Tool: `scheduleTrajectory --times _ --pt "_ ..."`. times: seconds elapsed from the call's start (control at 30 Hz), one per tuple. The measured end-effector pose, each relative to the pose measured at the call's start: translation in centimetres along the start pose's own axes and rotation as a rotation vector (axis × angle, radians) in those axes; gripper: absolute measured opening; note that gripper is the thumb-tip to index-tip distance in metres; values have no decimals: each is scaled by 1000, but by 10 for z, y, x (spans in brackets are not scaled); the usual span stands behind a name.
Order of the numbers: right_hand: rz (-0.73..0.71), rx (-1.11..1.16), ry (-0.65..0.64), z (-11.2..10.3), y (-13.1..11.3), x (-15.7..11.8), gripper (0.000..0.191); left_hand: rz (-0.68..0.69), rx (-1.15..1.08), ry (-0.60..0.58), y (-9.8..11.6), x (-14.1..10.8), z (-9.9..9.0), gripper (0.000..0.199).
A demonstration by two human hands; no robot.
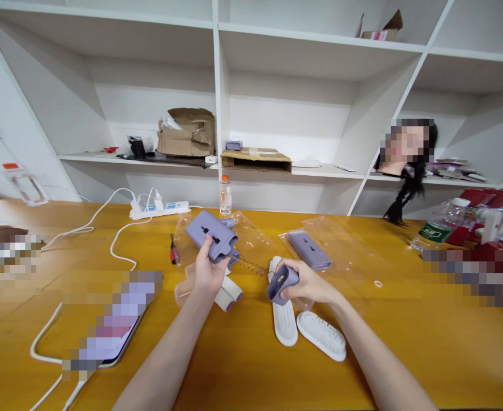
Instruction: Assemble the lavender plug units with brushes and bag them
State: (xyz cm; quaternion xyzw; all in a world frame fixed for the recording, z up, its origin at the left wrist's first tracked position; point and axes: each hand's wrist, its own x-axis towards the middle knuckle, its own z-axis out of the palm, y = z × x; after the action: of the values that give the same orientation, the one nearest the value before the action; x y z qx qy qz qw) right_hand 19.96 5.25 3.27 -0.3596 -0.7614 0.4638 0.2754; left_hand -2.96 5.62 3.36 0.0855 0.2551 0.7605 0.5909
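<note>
The left hand [206, 268] is closed around a lavender plastic housing [209, 235], which is held tilted above the counter [409, 354] with its slotted face upward. The right hand [309, 282] is closed around a smaller lavender piece [282, 283], partly covered by the fingers. A metal coil spring [248, 265] extends from the lower edge of the housing toward the right hand; whether it is attached cannot be told.

A second lavender housing [309, 251] is seen lying inside a clear plastic bag [335, 248] to the right of the hands. Another clear bag [251, 234] lies crumpled behind and beneath the held housing. Neither bag is seen to hold anything else.

Below the hands, a white bristle brush head [321, 335] lies just beside a white slotted plate [284, 319]. A cream tubular piece [230, 294] and a translucent peach piece [183, 291] lie under the left wrist. A red-handled screwdriver [173, 250] lies left of the bag.

Farther back, a white power strip [159, 210] with white cables and a small orange-capped bottle [225, 197] are placed on the counter. Cardboard boxes [187, 134] stand on a white shelf [320, 170].
</note>
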Motion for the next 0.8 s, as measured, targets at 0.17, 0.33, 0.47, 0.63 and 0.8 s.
scheduleTrajectory --times 0.17,0.33,0.47,0.63,0.8 --pt "11 35 -3 0 0 0 29 37 18 21 -4 -4 2 17" --pt "30 82 26 4 -2 3 26 60 98 -47 -17 -9 -2 29" --pt "72 151 81 16 -2 5 27 44 152 -134 -33 -19 -5 39" --pt "79 153 92 28 0 7 28 -42 134 -224 -43 -30 -7 47" --pt "75 147 96 30 -1 7 28 -41 139 -244 -42 -30 -7 49"
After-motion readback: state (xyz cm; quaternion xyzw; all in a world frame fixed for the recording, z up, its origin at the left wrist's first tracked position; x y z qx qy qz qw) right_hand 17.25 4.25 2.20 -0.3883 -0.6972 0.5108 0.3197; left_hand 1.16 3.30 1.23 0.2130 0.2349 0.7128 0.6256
